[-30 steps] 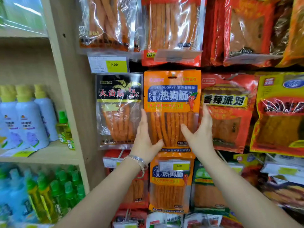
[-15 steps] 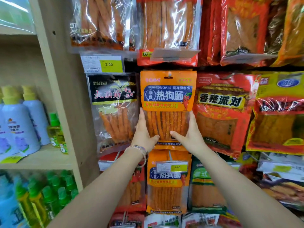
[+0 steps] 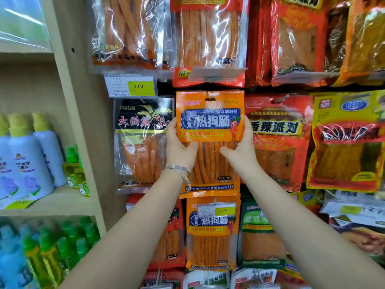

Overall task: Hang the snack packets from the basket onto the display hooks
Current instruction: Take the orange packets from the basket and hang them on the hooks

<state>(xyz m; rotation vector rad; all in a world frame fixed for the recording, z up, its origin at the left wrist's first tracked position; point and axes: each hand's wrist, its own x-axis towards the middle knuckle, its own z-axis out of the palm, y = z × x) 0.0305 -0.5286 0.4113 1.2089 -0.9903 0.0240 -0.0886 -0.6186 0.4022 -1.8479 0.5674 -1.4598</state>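
An orange snack packet [image 3: 210,122] with a blue label band hangs in the middle of the display wall, its punched hole near the top edge. My left hand [image 3: 179,147] grips its left edge, thumb across the front. My right hand [image 3: 241,149] grips its right edge the same way. A silver bracelet sits on my left wrist. The hook itself is hidden behind the packet. A second orange packet [image 3: 211,234] of the same kind hangs directly below. No basket is in view.
A black packet [image 3: 143,142] hangs to the left, red packets [image 3: 279,140] and yellow packets [image 3: 348,142] to the right, clear packets above. A price tag [image 3: 133,86] reads 2.00. A wooden shelf upright [image 3: 83,122] divides off bottles [image 3: 27,159] on the left.
Both hands have slid up from the packet's lower half to its upper sides. The camera has moved closer to the display.
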